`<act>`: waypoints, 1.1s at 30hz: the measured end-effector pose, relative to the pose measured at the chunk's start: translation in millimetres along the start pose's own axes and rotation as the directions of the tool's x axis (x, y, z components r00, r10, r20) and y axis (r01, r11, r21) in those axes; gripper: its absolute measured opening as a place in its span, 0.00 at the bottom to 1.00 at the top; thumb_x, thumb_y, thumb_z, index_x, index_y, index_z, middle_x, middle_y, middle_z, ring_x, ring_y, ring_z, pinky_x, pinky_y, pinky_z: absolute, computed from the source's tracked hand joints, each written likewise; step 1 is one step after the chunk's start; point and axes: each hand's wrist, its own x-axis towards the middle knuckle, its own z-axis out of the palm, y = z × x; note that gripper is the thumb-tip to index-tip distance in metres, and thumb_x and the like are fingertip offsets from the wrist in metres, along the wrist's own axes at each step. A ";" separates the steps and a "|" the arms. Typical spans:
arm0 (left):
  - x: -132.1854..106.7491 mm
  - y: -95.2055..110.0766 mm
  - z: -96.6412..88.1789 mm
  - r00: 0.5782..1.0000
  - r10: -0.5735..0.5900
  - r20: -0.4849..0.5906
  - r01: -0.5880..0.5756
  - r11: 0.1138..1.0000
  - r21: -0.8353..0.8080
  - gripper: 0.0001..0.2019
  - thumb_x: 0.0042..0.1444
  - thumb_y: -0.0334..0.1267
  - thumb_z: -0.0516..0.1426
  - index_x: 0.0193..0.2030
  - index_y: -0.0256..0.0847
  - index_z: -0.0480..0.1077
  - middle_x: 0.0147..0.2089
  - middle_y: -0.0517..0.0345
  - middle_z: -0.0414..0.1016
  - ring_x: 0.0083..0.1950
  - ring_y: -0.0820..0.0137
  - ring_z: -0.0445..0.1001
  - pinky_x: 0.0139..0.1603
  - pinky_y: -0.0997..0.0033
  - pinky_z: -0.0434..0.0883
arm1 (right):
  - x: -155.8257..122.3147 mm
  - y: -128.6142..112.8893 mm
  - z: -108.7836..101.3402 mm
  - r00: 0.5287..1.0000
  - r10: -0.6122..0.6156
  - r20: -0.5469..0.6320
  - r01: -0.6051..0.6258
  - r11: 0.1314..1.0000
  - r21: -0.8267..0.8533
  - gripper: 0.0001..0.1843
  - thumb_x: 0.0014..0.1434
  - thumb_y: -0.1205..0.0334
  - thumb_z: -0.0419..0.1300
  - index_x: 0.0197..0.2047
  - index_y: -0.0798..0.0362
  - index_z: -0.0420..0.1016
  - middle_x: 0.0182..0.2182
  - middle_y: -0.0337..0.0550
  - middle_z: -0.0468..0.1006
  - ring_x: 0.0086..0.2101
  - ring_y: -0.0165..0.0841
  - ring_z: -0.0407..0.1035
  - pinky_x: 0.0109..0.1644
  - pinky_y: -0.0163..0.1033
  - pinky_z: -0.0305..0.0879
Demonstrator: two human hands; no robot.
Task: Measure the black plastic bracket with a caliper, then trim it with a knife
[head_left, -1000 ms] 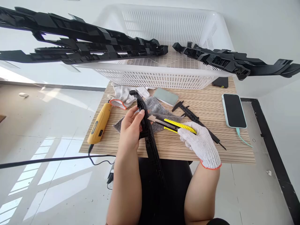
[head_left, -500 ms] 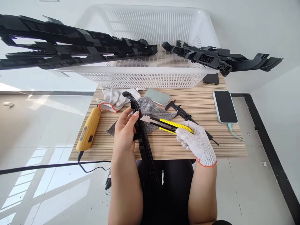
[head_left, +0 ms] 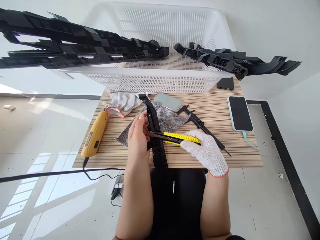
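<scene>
My bare left hand [head_left: 138,135] is closed around a long black plastic trim piece [head_left: 159,155], which slants from above the table down toward my lap. In my right hand [head_left: 206,150], gloved in white knit with an orange cuff, is a yellow and black utility knife [head_left: 178,137]. Its blade is out, pointing left and crossing the black piece close to my left fingers. Whether the edge touches the plastic I cannot tell. Beneath the piece lies a grey cloth [head_left: 170,118].
A white plastic basket [head_left: 150,80] at the back carries several long black parts [head_left: 100,46]. Around the table lie a yellow corded tool [head_left: 95,135], a knit glove [head_left: 122,101], a black caliper [head_left: 200,123], a pale green flat case [head_left: 168,101] and a phone [head_left: 240,113] on a cable.
The black piece and my left hand have shifted right, and the piece has turned. My right hand has moved the knife slightly left and down, so its blade now lies across the piece.
</scene>
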 end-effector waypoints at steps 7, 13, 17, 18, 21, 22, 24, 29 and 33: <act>-1.1 -0.2 4.8 0.996 0.027 0.088 -0.026 1.000 -0.016 0.12 0.53 0.46 0.62 0.38 0.42 0.76 0.28 0.62 0.72 0.24 0.76 0.70 0.20 0.81 0.65 | 0.8 1.7 -0.8 0.999 -0.038 0.010 0.038 0.999 -0.011 0.18 0.55 0.42 0.65 0.41 0.45 0.80 0.24 0.32 0.75 0.23 0.27 0.65 0.30 0.34 0.64; 3.5 -6.7 6.0 0.991 0.094 0.095 -0.094 0.996 -0.003 0.11 0.53 0.47 0.62 0.33 0.41 0.74 0.26 0.64 0.69 0.23 0.78 0.66 0.21 0.82 0.64 | 0.0 1.2 -3.3 0.997 -0.070 0.032 0.070 0.998 -0.004 0.18 0.57 0.41 0.64 0.40 0.45 0.79 0.24 0.32 0.75 0.24 0.27 0.66 0.30 0.34 0.63; 6.5 -8.4 7.1 0.991 0.110 0.074 -0.110 0.994 0.000 0.12 0.52 0.47 0.62 0.31 0.40 0.71 0.23 0.67 0.63 0.20 0.80 0.60 0.19 0.83 0.60 | -0.5 1.2 -3.7 0.998 -0.063 0.030 0.063 0.998 -0.001 0.18 0.57 0.40 0.64 0.41 0.44 0.79 0.25 0.32 0.76 0.24 0.27 0.67 0.31 0.34 0.63; 6.7 -8.1 7.6 0.991 0.113 0.074 -0.113 0.994 -0.003 0.12 0.52 0.47 0.63 0.30 0.40 0.71 0.23 0.67 0.62 0.20 0.81 0.60 0.19 0.83 0.61 | -0.5 1.0 -3.7 0.998 -0.061 0.030 0.061 0.998 -0.002 0.18 0.57 0.40 0.64 0.41 0.45 0.79 0.25 0.32 0.76 0.25 0.27 0.67 0.31 0.34 0.63; 5.8 -6.7 9.2 0.991 0.112 0.069 -0.113 0.994 -0.002 0.13 0.51 0.47 0.63 0.29 0.40 0.70 0.23 0.67 0.60 0.20 0.81 0.59 0.21 0.82 0.63 | -0.4 -0.2 -4.2 0.998 -0.055 0.040 0.055 0.998 -0.010 0.19 0.57 0.40 0.64 0.42 0.45 0.79 0.26 0.33 0.76 0.25 0.28 0.67 0.31 0.34 0.63; 5.4 -6.4 9.6 0.992 0.113 0.063 -0.113 0.994 0.000 0.13 0.51 0.47 0.64 0.29 0.40 0.69 0.23 0.67 0.60 0.21 0.81 0.59 0.21 0.82 0.63 | -0.4 -0.7 -4.6 0.997 -0.054 0.048 0.055 0.998 -0.012 0.19 0.57 0.40 0.64 0.42 0.46 0.79 0.26 0.33 0.76 0.25 0.28 0.67 0.31 0.34 0.63; 4.7 -6.0 10.2 0.993 0.114 0.042 -0.114 0.993 0.006 0.14 0.50 0.48 0.64 0.29 0.40 0.69 0.23 0.67 0.61 0.21 0.80 0.60 0.22 0.82 0.63 | -0.3 -1.7 -5.5 0.997 -0.054 0.060 0.055 0.998 -0.015 0.20 0.57 0.39 0.64 0.42 0.46 0.79 0.27 0.34 0.77 0.25 0.28 0.68 0.31 0.34 0.63; 5.1 -6.7 10.2 0.994 0.102 0.028 -0.102 0.994 0.031 0.16 0.50 0.50 0.65 0.29 0.40 0.68 0.24 0.66 0.60 0.22 0.79 0.61 0.22 0.80 0.63 | -0.3 -2.6 -7.9 0.997 -0.062 0.055 0.065 0.997 -0.041 0.20 0.57 0.40 0.64 0.42 0.45 0.80 0.29 0.33 0.78 0.27 0.28 0.69 0.33 0.35 0.63; 5.9 -7.5 9.8 0.994 0.101 0.028 -0.102 0.993 0.050 0.17 0.50 0.51 0.65 0.29 0.40 0.68 0.24 0.67 0.60 0.22 0.80 0.60 0.22 0.81 0.62 | -0.6 -2.1 -8.7 0.996 -0.072 0.047 0.074 0.996 -0.052 0.19 0.57 0.40 0.64 0.43 0.44 0.80 0.32 0.33 0.80 0.30 0.29 0.70 0.34 0.35 0.63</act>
